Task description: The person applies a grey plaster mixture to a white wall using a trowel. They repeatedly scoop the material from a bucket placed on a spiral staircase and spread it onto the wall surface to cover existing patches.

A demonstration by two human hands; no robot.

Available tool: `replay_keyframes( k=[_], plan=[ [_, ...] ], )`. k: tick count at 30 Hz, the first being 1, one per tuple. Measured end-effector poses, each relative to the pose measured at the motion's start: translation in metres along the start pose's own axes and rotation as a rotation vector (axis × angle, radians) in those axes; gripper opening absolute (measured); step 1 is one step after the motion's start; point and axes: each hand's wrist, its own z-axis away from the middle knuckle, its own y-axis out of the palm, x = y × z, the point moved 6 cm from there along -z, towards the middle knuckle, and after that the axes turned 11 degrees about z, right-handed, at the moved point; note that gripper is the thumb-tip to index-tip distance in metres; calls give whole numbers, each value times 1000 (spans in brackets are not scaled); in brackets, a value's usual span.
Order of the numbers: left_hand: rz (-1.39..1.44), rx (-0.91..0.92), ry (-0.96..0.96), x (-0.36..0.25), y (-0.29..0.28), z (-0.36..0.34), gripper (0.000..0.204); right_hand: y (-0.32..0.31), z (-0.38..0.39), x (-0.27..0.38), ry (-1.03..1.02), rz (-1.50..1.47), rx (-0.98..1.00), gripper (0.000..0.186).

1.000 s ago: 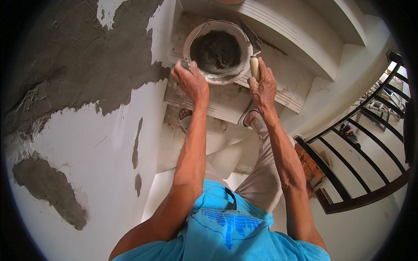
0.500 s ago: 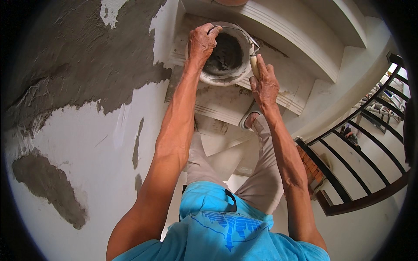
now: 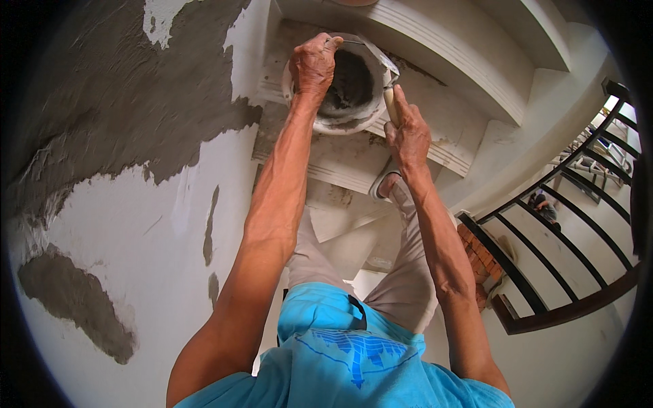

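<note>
A round, pale bucket (image 3: 340, 126) stands on a stair tread in front of me, its inside smeared with wet grey mortar (image 3: 350, 83). My left hand (image 3: 313, 71) is closed at the bucket's upper left edge; whether it grips the rim or the bail is hidden by the fingers. Wrapped round the pale handle of a trowel (image 3: 390, 103), my right hand (image 3: 410, 138) is at the bucket's right side. The trowel's thin metal blade slants up and left along the far right rim.
On the left rises a white wall (image 3: 129, 224) partly coated with grey mortar (image 3: 129, 88). Curved stairs (image 3: 442, 51) climb ahead. A dark railing (image 3: 575, 192) runs along the right, with orange bricks (image 3: 479, 255) and a person (image 3: 545, 211) beyond it. My slippered foot (image 3: 386, 185) is below the bucket.
The trowel and my right hand have shifted slightly left, and more of the blade shows along the far rim. My left hand stays at the bucket. The whole view has shifted a little.
</note>
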Motion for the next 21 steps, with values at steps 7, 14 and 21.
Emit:
replay_keyframes(
  k=[7,14,21],
  plan=[
    [-49,-94,124,3,-1,3,41,2,14,-3,-11,-46,-25,88],
    [-21,-121,128,0,-1,3,41,-3,41,-3,6,-39,-73,88],
    [10,-109,89,5,-6,3,41,-4,86,-11,-13,-23,110,84]
  ],
)
